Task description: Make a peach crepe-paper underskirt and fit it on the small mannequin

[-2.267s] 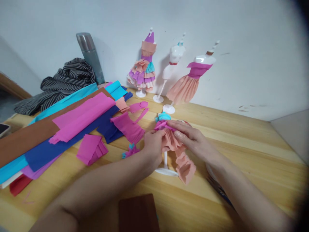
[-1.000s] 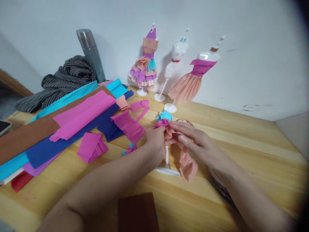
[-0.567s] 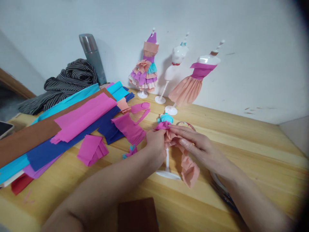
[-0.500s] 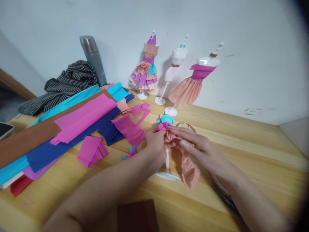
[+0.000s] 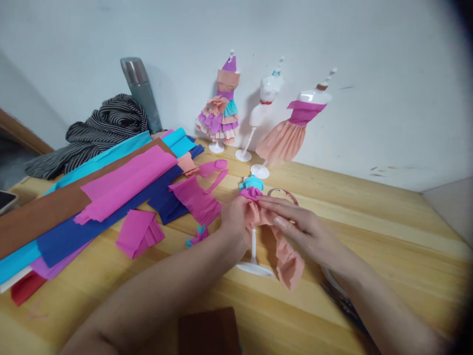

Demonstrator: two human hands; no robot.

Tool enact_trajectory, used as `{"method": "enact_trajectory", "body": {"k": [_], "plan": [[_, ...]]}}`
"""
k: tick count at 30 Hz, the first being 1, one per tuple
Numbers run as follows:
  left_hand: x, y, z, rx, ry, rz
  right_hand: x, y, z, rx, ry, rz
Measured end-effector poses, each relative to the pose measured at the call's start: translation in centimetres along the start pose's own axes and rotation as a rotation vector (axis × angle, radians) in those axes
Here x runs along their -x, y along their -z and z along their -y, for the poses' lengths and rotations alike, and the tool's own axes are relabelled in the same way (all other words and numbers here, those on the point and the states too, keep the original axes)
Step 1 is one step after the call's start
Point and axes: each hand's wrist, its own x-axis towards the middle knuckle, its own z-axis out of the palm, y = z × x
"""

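A small dress form on a white stand [image 5: 253,249] is between my hands, wearing a turquoise top [image 5: 252,184] and a magenta waistband [image 5: 252,193]. Gathered peach crepe paper [image 5: 290,264] wraps below the band, its loose end hanging down on the right. My left hand [image 5: 235,219] grips the paper at the left of the waist, its fingers partly hidden behind the form. From the right, my right hand [image 5: 301,222] pinches the peach paper, with the forefinger pressed along the waist. A roll of tape [image 5: 286,192] lies just behind my right hand.
Three mini dress forms stand by the wall, one in a ruffled dress [image 5: 218,116]. Crepe paper sheets [image 5: 127,182] are piled at left, near a striped cloth [image 5: 107,118] and a flask [image 5: 144,93]. Scissors [image 5: 342,298] lie under my right forearm; a brown piece [image 5: 209,331] is in front.
My left hand has shifted around the left side of the form, so more of the gathered peach paper shows. My right hand stays at the waist. The whole view has shifted slightly.
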Motion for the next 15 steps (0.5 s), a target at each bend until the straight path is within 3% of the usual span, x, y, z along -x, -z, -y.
{"method": "enact_trajectory", "body": {"k": [6, 15], "plan": [[0.11, 0.2, -0.15, -0.049, -0.003, -0.049, 0.04, -0.09, -0.14, -0.004, 0.001, 0.001], [-0.12, 0.54, 0.16, -0.035, -0.045, -0.033, -0.04, -0.02, -0.24, -0.003, 0.006, 0.002]]}}
